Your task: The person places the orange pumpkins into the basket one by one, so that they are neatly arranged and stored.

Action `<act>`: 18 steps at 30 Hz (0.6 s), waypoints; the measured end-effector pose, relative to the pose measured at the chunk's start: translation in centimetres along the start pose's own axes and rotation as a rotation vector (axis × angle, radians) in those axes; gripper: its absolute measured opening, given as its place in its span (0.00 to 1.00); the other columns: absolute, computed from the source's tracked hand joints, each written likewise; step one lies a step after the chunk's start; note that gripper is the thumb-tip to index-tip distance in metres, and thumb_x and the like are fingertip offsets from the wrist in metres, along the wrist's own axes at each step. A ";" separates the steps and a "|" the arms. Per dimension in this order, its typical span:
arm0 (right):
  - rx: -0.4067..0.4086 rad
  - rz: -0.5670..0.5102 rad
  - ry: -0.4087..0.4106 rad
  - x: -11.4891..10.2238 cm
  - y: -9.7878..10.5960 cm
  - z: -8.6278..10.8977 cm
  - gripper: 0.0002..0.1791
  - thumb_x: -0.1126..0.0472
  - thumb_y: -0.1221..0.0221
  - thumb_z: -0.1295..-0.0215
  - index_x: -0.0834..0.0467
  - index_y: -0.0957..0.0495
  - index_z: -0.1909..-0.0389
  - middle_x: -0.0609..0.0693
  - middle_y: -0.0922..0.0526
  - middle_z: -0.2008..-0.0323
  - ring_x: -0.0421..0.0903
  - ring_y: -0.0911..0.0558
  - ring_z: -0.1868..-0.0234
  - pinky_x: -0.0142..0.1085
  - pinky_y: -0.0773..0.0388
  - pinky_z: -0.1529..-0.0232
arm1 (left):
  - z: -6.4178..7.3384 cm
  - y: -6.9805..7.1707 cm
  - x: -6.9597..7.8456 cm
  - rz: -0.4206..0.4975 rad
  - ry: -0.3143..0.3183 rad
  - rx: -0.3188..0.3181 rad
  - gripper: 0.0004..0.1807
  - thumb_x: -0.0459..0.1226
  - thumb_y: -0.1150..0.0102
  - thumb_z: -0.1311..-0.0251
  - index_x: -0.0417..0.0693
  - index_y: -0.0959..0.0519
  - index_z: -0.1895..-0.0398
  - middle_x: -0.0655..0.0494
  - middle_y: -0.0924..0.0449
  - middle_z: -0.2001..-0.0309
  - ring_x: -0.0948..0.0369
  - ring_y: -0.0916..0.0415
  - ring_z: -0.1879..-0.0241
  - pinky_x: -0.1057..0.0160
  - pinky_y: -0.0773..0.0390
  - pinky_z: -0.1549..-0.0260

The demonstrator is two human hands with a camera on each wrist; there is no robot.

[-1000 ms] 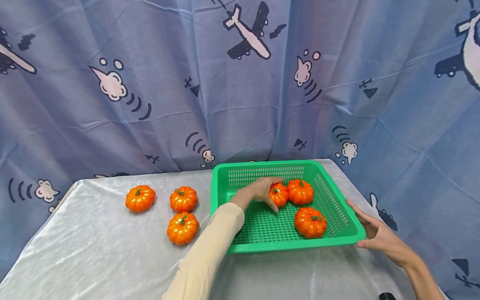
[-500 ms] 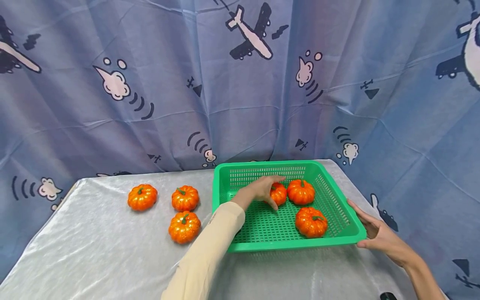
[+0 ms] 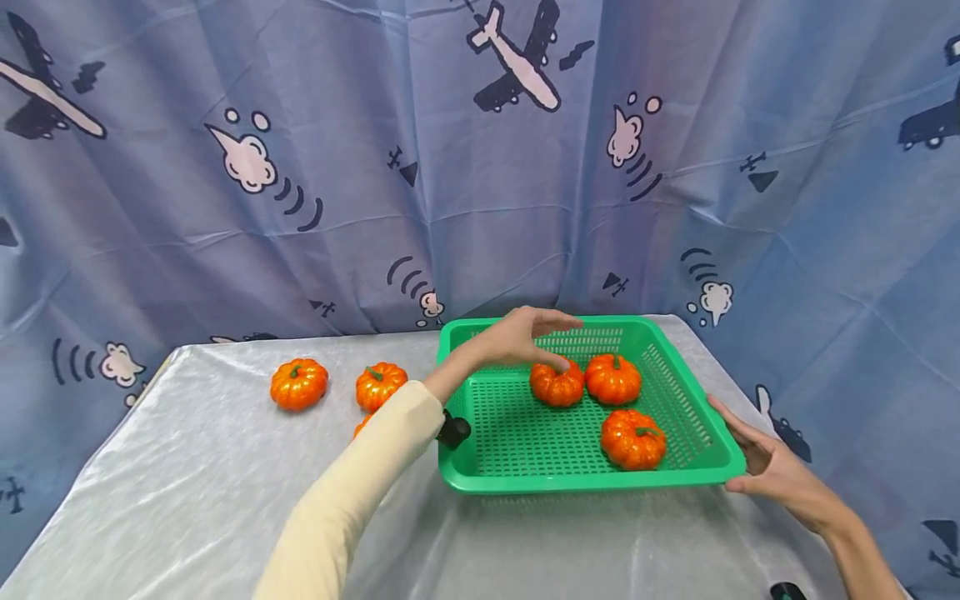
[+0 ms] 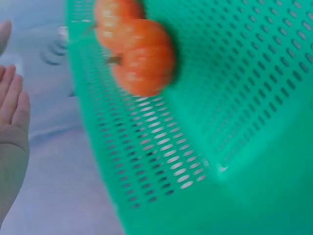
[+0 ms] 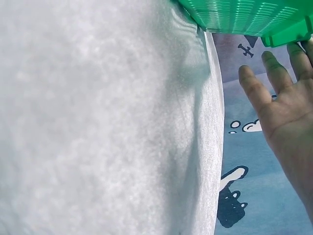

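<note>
A green plastic basket [image 3: 592,483] stands on the cloth-covered table, with three shiny orange toy pumpkins inside. My left hand [image 3: 517,337] hovers over its back part with fingers spread and nothing between them. Just below its thumb sits the nearest pumpkin [image 3: 557,385]; another pumpkin [image 3: 613,380] touches that one on the right. The third pumpkin [image 3: 633,440] lies nearer the front right corner. In the left wrist view, two pumpkins [image 4: 144,58] lean close together, blurred. My right hand [image 3: 783,479] holds the basket's right side near the front corner, fingers along the outside and thumb at the rim.
Left of the basket, a pumpkin [image 3: 299,384] and another pumpkin [image 3: 381,385] lie on the white cloth [image 3: 187,483]. A further pumpkin [image 3: 361,423] is mostly hidden behind the left sleeve. A blue curtain [image 3: 337,167] with airplane prints hangs behind. A small dark object [image 3: 787,591] shows at the front right.
My left hand has released the pumpkin in the basket and risen up and back from it. The right hand stays at the basket. The head view has shifted slightly.
</note>
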State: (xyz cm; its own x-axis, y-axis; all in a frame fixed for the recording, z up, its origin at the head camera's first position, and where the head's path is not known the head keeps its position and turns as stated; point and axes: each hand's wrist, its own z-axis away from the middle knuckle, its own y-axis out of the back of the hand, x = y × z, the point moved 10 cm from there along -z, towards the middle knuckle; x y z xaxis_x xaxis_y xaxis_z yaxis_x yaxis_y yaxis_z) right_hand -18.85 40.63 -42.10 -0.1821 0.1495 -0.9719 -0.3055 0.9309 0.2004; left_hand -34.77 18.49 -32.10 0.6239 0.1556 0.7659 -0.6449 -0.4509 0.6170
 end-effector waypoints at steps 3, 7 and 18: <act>0.005 0.007 0.006 0.0 0.0 0.0 0.52 0.80 0.44 0.41 0.53 0.63 0.24 0.25 0.43 0.33 0.33 0.27 0.41 0.34 0.21 0.54 | 2.2 2.4 1.7 0.064 -0.063 0.082 0.30 0.34 0.31 0.46 0.44 0.26 0.39 0.52 0.25 0.39 0.64 0.30 0.39 0.70 0.33 0.41; -0.001 0.013 0.006 0.0 -0.1 0.0 0.52 0.81 0.45 0.41 0.53 0.64 0.24 0.24 0.45 0.33 0.31 0.29 0.40 0.31 0.22 0.52 | 5.9 5.8 2.2 0.117 -0.105 0.213 0.27 0.33 0.32 0.45 0.42 0.24 0.41 0.51 0.23 0.42 0.62 0.29 0.40 0.66 0.33 0.40; -0.008 0.000 0.017 -0.1 -0.2 -0.1 0.52 0.81 0.46 0.40 0.53 0.65 0.24 0.23 0.45 0.33 0.31 0.30 0.39 0.31 0.22 0.52 | 18.1 10.8 -1.9 0.285 -0.115 0.432 0.26 0.26 0.34 0.47 0.31 0.26 0.42 0.46 0.24 0.43 0.54 0.29 0.39 0.60 0.32 0.40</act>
State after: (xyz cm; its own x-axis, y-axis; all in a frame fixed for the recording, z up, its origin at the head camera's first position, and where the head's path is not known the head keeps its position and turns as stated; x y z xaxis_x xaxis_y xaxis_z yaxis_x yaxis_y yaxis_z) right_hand -18.86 40.38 -42.03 -0.1976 0.1441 -0.9696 -0.3131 0.9281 0.2017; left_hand -34.96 -2.60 -30.20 0.5099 -0.1123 0.8529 -0.5708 -0.7859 0.2378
